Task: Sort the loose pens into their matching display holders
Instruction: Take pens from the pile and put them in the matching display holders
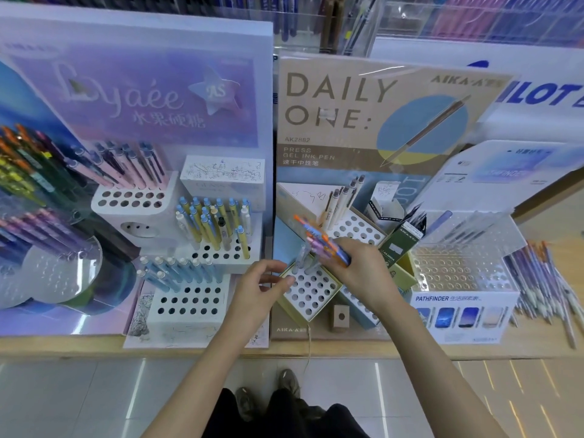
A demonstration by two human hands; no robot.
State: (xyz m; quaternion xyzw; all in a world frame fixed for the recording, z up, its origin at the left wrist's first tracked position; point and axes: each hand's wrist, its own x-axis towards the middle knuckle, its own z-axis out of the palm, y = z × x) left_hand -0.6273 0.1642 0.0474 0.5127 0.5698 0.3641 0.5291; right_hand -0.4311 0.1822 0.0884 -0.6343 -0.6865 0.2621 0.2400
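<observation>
Several blurred pens (319, 241), part-hidden in right hand (363, 273)

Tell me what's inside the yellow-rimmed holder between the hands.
Pale pens stand in far holes of the holder; other visible holes are empty. The right hand, gripping a pen bundle, covers its right corner.

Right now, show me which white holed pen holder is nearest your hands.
The tilted white holder with the yellowish rim on the Daily One stand: it alone lies between the left hand and the right hand, which grips a pen bundle.
</observation>
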